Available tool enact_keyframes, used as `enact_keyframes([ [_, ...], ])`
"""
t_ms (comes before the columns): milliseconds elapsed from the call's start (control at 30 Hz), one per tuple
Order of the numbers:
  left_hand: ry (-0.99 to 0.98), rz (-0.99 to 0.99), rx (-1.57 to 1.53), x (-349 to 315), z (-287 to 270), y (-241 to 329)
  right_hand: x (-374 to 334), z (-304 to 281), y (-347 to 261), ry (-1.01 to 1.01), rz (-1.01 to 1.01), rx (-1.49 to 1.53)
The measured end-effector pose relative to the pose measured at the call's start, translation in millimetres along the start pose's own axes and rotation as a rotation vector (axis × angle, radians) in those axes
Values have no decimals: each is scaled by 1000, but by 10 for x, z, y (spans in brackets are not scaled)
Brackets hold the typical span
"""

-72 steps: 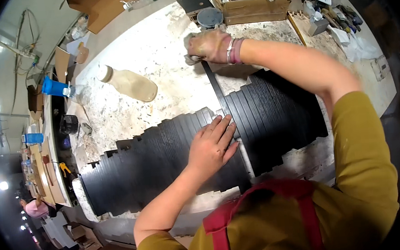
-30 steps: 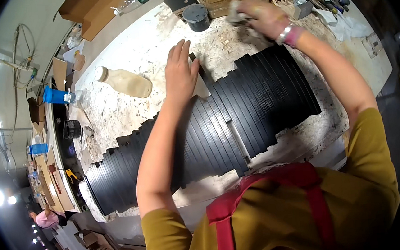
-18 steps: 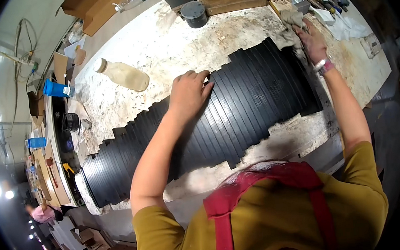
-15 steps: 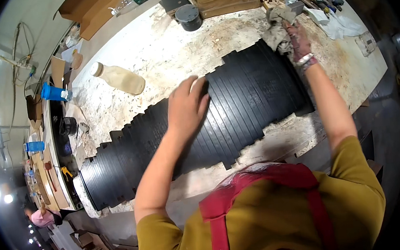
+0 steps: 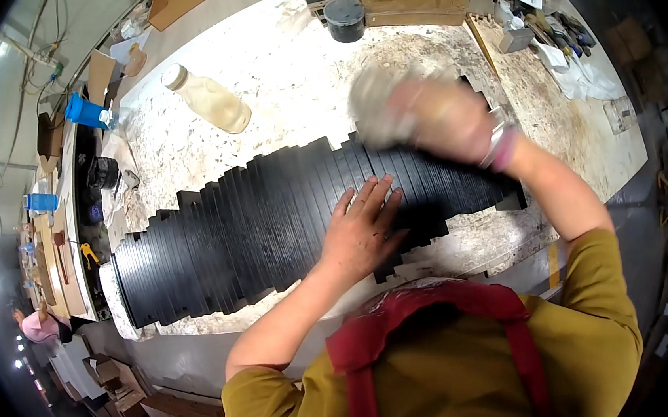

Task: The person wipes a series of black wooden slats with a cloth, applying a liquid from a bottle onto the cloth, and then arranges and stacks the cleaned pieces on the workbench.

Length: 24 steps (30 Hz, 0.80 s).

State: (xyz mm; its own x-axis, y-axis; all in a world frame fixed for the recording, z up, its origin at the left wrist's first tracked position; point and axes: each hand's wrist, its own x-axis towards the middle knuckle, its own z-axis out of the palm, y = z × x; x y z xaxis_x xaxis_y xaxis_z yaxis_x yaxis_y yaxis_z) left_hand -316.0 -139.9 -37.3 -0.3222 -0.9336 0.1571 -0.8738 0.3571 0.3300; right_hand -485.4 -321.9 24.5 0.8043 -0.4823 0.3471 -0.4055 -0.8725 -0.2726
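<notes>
A long row of black strips (image 5: 272, 222), packed side by side with uneven ends, lies across the worktable in front of me. My left hand (image 5: 364, 234) rests flat on the strips near their middle, fingers spread, holding nothing. Above the right part of the row is my right hand (image 5: 445, 119), blurred by motion. Its fingers are closed on a dirty greyish rag (image 5: 380, 105), which is smeared too. Whether the rag touches the strips I cannot tell. The hand and forearm hide part of the row's far edge.
Beyond the strips, a bottle of cream-coloured liquid (image 5: 209, 100) lies on the stained worktable (image 5: 290, 69). A round dark tub (image 5: 344, 20) stands by a cardboard box (image 5: 416, 7) at the back. Several tools (image 5: 561, 34) and white plastic (image 5: 584, 75) lie far right.
My right hand has swung left with the rag, from the row's right end to above the strips. My left hand has slid right and nearer to me along the strips.
</notes>
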Motion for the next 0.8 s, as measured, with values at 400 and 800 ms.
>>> enact_keyframes([
  [400, 151, 14, -76, -25, 69, -42, 160, 599, -344, -123, -243, 61],
  [800, 124, 55, -2, 42, -67, 35, 234, -233, 199, 1, 109, -97],
])
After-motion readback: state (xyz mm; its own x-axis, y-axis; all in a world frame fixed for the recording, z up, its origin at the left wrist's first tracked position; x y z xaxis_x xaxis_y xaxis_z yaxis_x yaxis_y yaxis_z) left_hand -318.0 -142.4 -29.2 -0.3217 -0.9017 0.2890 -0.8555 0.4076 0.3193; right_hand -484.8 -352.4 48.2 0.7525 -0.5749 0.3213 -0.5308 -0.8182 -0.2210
